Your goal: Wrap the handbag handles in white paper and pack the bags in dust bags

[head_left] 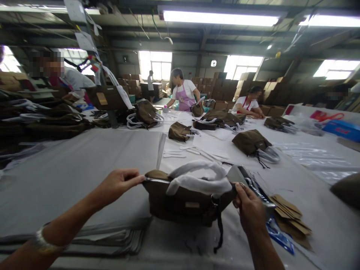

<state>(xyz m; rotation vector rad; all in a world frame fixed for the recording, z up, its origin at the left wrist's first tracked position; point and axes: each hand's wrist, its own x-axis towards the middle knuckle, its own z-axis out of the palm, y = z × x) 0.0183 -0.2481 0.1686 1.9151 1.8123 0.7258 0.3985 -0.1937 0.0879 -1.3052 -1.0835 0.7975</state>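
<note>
Bag (pixel 177 206): brown fabric, arched white handles (pixel 201 184); left fingers (pixel 132 182), right fingers (pixel 245 192) pinch opposite ends.

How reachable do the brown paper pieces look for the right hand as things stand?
Probably yes, once freed: the right hand is pinching the end of the bag, so it would likely need to let go first. The brown paper pieces lie just beside it, their top looking uncovered.

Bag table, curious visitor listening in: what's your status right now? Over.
Left hand and right hand pinching opposite ends of brown bag. White-wrapped handles arched above it. Brown cards beside right hand, apparently not in the way.
</note>
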